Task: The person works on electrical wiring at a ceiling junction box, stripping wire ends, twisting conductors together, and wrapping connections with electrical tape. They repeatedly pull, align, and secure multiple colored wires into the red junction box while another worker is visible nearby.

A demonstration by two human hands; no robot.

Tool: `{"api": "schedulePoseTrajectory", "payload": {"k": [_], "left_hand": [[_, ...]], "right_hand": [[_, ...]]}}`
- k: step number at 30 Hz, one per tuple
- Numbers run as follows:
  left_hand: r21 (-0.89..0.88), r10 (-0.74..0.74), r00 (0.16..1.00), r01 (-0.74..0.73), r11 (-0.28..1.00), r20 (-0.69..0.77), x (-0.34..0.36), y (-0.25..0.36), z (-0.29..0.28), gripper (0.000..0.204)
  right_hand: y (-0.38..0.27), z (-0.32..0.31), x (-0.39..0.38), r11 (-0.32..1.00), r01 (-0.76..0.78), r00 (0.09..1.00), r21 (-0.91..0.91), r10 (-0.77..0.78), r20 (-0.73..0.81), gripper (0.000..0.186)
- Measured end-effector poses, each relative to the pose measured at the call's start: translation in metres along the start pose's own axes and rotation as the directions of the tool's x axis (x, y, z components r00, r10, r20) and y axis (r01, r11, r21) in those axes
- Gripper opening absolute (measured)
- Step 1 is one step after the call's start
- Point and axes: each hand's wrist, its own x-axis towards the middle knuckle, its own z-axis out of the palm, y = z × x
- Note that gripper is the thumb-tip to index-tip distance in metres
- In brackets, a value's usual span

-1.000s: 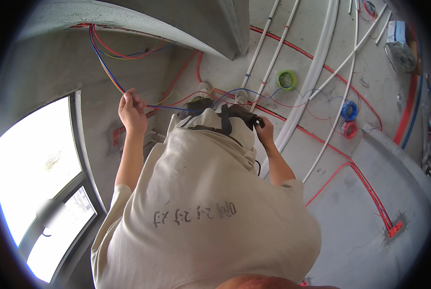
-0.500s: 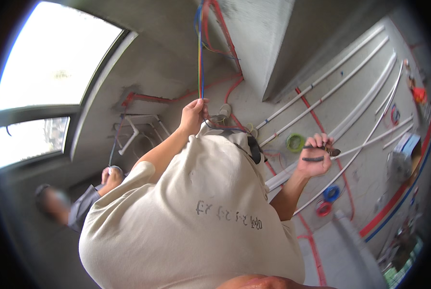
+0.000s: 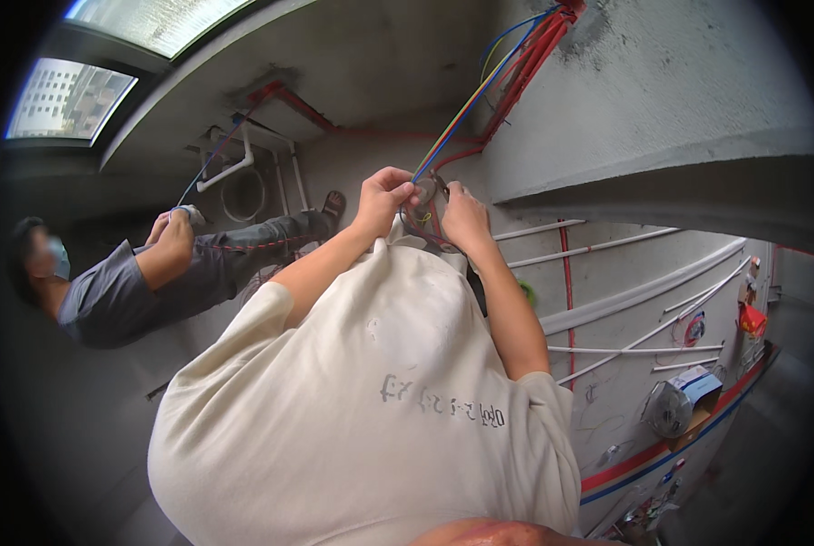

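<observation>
My left hand, at the centre, pinches a bundle of red, blue, yellow and green wires that runs down from a red conduit at the top. Beside it, to the right, my right hand is closed on dark-handled pliers, their head close to the wires. The wires’ loose lower lengths droop below my fingers over the front of my pale T-shirt; whether the plier jaws touch a wire I cannot tell.
A masked co-worker on the left holds another wire. White pipes stand on the wall below a window. A concrete beam juts at upper right. Long white pipes and a box lie at the right.
The view has swung toward the wall and co-worker. My right hand has risen from waist level and moved inward beside my left hand with the pliers. My left hand still grips the wires.
</observation>
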Motion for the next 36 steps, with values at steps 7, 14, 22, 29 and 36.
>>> {"api": "schedulePoseTrajectory", "payload": {"k": [7,14,22,29,36], "left_hand": [[0.164,0.078,0.997,-0.072,0.984,-0.028,0.010,-0.009,-0.007,0.005],[0.179,0.055,0.998,-0.051,0.982,-0.017,0.015,-0.009,-0.006,0.005],[0.307,0.186,0.983,-0.180,0.934,0.011,0.007,-0.011,-0.007,0.005],[0.360,0.257,0.966,-0.231,0.904,-0.024,0.000,-0.014,-0.008,0.005],[0.415,0.283,0.958,-0.245,0.876,-0.032,0.000,-0.010,-0.007,0.007]], "right_hand": [[0.004,0.020,0.013,0.970,0.215,0.976,0.112,-0.209,-0.059,0.059],[0.008,0.012,0.018,0.962,0.257,0.966,0.091,-0.259,0.007,0.067],[0.007,0.001,0.021,0.948,0.226,0.946,0.224,-0.269,0.182,0.073],[-0.015,-0.021,0.013,0.945,0.323,0.943,-0.053,-0.317,0.098,0.042],[-0.007,-0.008,0.017,0.942,0.327,0.945,-0.070,-0.325,0.043,0.024]]}}
